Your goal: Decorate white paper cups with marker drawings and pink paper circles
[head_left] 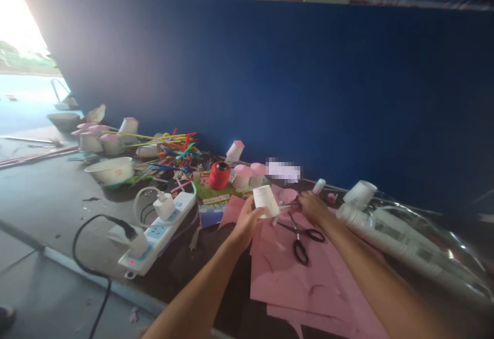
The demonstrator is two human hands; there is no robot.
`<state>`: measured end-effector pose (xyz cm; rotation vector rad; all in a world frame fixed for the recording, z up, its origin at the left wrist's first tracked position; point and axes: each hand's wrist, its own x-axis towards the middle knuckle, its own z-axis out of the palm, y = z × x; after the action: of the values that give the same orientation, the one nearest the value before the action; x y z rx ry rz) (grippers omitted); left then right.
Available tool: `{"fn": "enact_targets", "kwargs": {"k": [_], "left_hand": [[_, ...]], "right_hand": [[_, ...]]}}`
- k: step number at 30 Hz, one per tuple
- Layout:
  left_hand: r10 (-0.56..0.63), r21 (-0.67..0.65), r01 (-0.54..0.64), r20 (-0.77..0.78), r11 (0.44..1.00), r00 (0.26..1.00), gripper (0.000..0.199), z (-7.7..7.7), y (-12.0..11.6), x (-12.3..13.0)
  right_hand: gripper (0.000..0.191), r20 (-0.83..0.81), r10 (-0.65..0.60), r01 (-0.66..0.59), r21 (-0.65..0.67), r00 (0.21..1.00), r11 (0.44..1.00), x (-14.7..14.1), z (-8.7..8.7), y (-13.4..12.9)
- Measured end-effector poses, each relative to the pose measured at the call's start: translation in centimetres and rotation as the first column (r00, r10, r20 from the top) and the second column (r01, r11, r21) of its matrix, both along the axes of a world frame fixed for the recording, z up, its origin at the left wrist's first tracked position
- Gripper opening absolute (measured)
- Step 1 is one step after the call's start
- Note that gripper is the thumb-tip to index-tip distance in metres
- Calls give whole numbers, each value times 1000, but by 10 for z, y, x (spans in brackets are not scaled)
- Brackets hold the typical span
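A white paper cup [265, 201] is held in my left hand [247, 221], with the fingers and thumb closed round it. To its right, my right hand [312, 207] reaches over the far part of the pink paper sheets [285, 282]; its fingers are bent beside a pale, thin item and a cut pink piece [287, 195], and what they grip is too small to make out. Black-handled scissors [299, 236] lie spread on the pink paper, just below and between the hands.
Pink-topped cups [242, 176] and a red spool [219, 176] stand behind. Leftward are a power strip [160, 236], a white bowl [110, 171] and colourful pipe cleaners [179, 148]. Stacked cups in plastic [389, 233] lie right. A blue panel [247, 76] rises behind.
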<state>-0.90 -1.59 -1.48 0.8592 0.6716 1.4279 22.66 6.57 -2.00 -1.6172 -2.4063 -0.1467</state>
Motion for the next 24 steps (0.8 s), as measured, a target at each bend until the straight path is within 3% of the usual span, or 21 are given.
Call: {"fn": "enact_targets", "kwargs": {"k": [4, 7, 11, 13, 16, 18, 20, 22, 24], "left_hand": [[58, 33, -56, -49, 998, 997, 45, -4, -2, 3], [53, 65, -49, -54, 997, 997, 46, -3, -3, 5], [-73, 35, 73, -3, 997, 997, 44, 5, -5, 2], [-221, 4, 222, 97, 975, 970, 43, 11, -8, -2], [-432, -4, 449, 272, 893, 860, 43, 19, -13, -9], [-516, 12, 537, 297, 844, 804, 50, 22, -17, -12], [-561, 20, 581, 290, 814, 775, 59, 25, -20, -15], [-579, 30, 599, 298, 800, 759, 65, 27, -21, -17], [-568, 38, 591, 331, 806, 754, 66, 28, -21, -19]], "right_hand": [[20, -67, -6, 8, 38, 998, 999, 7, 4, 2], [19, -172, -70, 87, 97, 983, 991, 16, 10, -7], [27, -373, -129, 176, 95, 919, 980, 14, 21, -43], [30, -716, -92, 42, -87, 692, 995, 1, 27, -68], [29, -902, -150, -139, -223, 404, 965, -29, 32, -103], [27, -921, -228, -265, -316, 316, 911, -48, 33, -119], [26, -897, -307, -377, -417, 317, 827, -62, 33, -130], [28, -901, -323, -435, -425, 289, 794, -69, 32, -136], [29, -902, -382, -493, -431, 203, 756, -70, 32, -139]]}}
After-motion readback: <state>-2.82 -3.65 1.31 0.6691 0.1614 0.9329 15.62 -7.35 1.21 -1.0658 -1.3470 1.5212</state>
